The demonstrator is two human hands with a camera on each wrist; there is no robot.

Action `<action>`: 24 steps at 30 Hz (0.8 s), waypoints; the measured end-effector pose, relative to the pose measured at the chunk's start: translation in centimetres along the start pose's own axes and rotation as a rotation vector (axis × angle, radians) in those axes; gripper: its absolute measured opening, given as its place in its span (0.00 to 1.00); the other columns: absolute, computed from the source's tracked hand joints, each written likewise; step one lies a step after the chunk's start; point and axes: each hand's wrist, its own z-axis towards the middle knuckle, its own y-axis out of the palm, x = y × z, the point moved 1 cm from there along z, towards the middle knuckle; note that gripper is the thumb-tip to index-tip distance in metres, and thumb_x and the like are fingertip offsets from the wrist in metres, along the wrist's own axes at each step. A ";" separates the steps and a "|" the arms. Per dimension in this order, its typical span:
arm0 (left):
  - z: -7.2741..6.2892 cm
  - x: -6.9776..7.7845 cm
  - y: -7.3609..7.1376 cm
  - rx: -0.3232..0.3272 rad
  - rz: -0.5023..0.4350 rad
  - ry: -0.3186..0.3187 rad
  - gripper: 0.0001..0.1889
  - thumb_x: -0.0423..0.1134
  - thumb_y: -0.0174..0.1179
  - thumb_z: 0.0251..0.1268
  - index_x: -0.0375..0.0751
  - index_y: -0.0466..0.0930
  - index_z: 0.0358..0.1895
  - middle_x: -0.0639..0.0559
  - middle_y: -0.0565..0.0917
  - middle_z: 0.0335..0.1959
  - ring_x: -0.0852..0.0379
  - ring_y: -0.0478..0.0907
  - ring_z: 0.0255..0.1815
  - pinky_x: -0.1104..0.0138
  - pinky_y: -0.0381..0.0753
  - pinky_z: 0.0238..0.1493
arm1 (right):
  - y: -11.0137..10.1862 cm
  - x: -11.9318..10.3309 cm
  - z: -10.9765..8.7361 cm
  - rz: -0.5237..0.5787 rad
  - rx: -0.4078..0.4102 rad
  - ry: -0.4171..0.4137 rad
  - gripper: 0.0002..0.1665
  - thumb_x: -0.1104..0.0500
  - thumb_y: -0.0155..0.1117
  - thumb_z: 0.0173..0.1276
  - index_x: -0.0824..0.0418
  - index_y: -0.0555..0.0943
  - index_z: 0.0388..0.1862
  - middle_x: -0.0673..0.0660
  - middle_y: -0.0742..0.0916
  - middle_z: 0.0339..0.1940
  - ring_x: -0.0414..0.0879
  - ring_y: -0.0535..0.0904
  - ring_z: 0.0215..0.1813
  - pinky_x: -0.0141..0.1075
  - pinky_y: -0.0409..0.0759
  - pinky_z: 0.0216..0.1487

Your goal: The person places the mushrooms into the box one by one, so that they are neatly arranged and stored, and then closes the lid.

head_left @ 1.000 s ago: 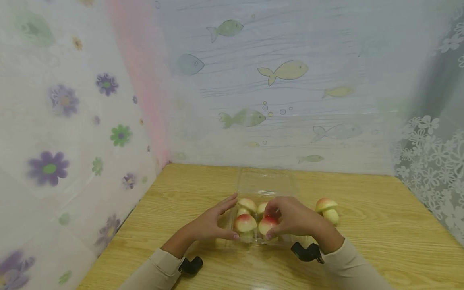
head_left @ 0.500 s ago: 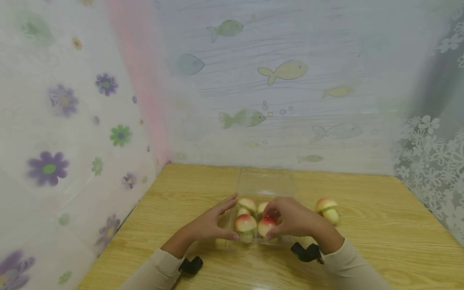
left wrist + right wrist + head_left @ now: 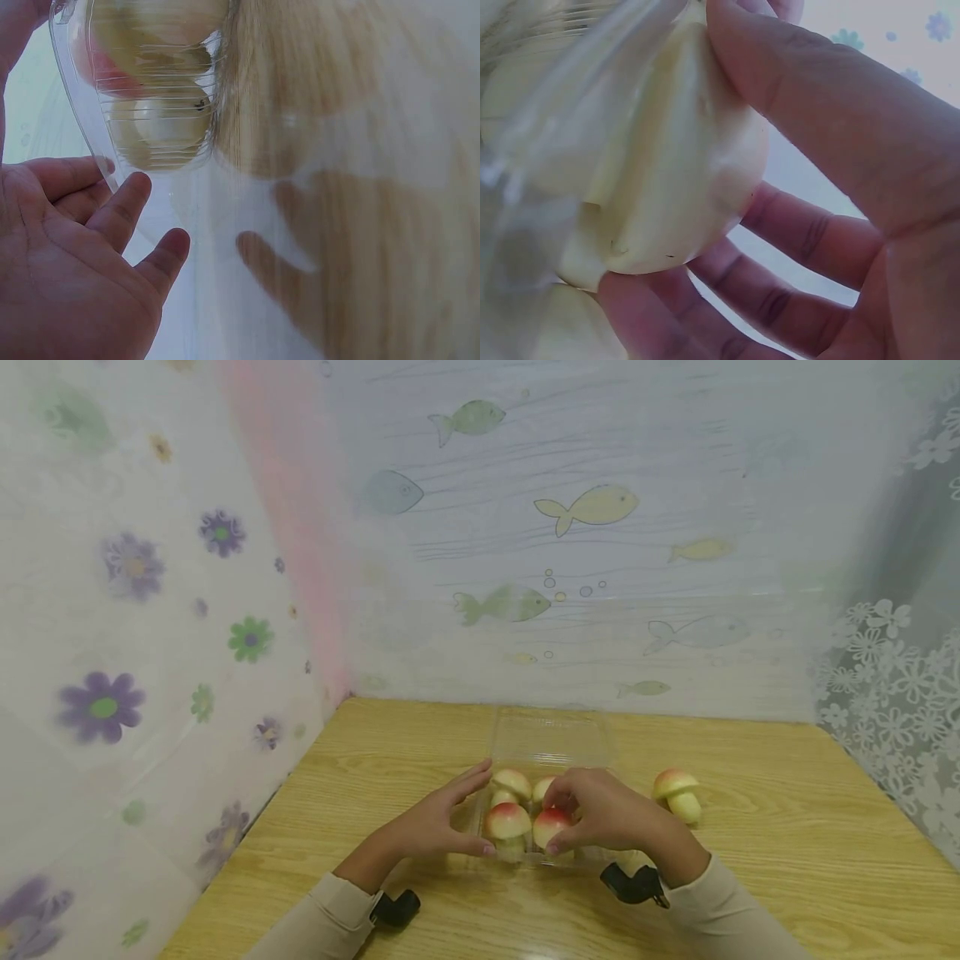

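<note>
In the head view, my right hand (image 3: 611, 814) grips a toy mushroom with a red-and-cream cap (image 3: 551, 828) at the front right of a clear plastic clamshell box (image 3: 551, 739). Thumb and fingers curl round its cap (image 3: 705, 150) in the right wrist view. Another mushroom (image 3: 508, 822) sits at the front left of the box, with more behind it; one at the back is partly hidden by my right hand. My left hand (image 3: 435, 827) rests at the box's left side, fingers spread and fairly straight. Its fingertips meet the clear wall in the left wrist view.
One more toy mushroom (image 3: 678, 796) lies on the wooden table (image 3: 750, 860) right of the box. The box's lid is folded back toward the wall. A fish-patterned sheet (image 3: 585, 635) hangs behind, and a flowered sheet (image 3: 150, 643) stands along the left.
The held mushroom has shifted very slightly to the left along with my right fingertips. My left hand has stayed in place.
</note>
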 end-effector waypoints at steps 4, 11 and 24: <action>0.0 0.0 0.0 -0.003 0.002 0.003 0.59 0.58 0.76 0.59 0.49 0.46 0.86 0.60 0.40 0.88 0.53 0.46 0.86 0.40 0.55 0.80 | 0.1 0.1 -0.1 -0.037 0.006 -0.007 0.28 0.41 0.85 0.51 0.53 0.87 0.46 0.46 0.88 0.42 0.42 0.84 0.44 0.40 0.85 0.47; 0.0 0.0 0.0 -0.001 0.001 0.009 0.59 0.58 0.76 0.59 0.49 0.46 0.86 0.60 0.40 0.88 0.53 0.46 0.86 0.40 0.55 0.80 | 0.2 0.0 -0.1 -0.051 0.004 0.006 0.28 0.41 0.86 0.51 0.52 0.87 0.46 0.46 0.87 0.43 0.42 0.84 0.45 0.37 0.84 0.47; 0.0 0.0 0.0 -0.001 0.000 -0.010 0.58 0.59 0.75 0.59 0.51 0.46 0.86 0.60 0.40 0.88 0.52 0.46 0.86 0.39 0.56 0.79 | 0.2 0.1 -0.1 -0.058 0.006 0.002 0.28 0.38 0.84 0.51 0.50 0.87 0.46 0.46 0.87 0.44 0.42 0.83 0.46 0.38 0.83 0.48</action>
